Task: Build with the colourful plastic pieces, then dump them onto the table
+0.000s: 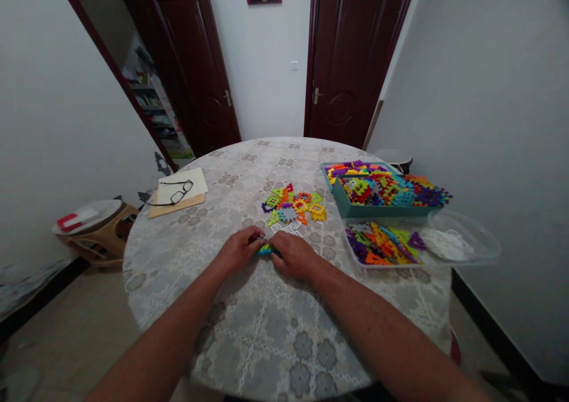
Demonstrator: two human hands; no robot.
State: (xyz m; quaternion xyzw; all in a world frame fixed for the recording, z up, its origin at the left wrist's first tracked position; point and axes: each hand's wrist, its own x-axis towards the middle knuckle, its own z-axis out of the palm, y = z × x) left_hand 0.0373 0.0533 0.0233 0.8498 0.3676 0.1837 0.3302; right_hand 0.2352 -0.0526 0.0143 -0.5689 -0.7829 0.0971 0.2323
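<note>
The held piece (pixel 265 250) seems blue and green; the tablecloth (pixel 262 325) grey, flower-patterned.

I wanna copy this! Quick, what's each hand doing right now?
Left hand: closed, holding the green-and-blue plastic pieces at one side.
Right hand: closed, holding their other side.

Dim, diffuse light with soft shadows beneath the hands (pixel 293 255), wide-angle edge distortion.
</note>
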